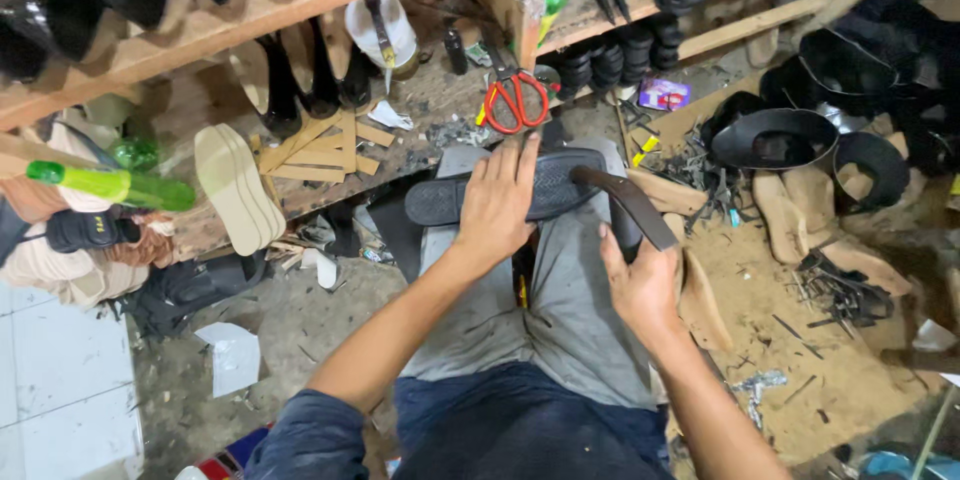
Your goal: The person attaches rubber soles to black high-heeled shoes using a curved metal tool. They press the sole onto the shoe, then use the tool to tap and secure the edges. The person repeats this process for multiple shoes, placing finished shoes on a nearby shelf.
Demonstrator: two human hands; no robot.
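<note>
Black rubber sole (520,188) lies across the person's lap, left hand (497,202) pressed flat on it, fingers spread. Right hand (640,285) fingers pinch a dark strap (632,202) at the sole's right end. Red-handled scissors (515,100) lie just beyond, loose soles (237,185) left.

Ahead of the black sole (510,190), red-handled scissors (516,100) and a wooden shelf (300,0) block the way forward. To the right, wooden shoe forms (790,220) and scraps crowd the floor; to the left, pale insoles (238,185) stand close. Open room lies over the lap.
</note>
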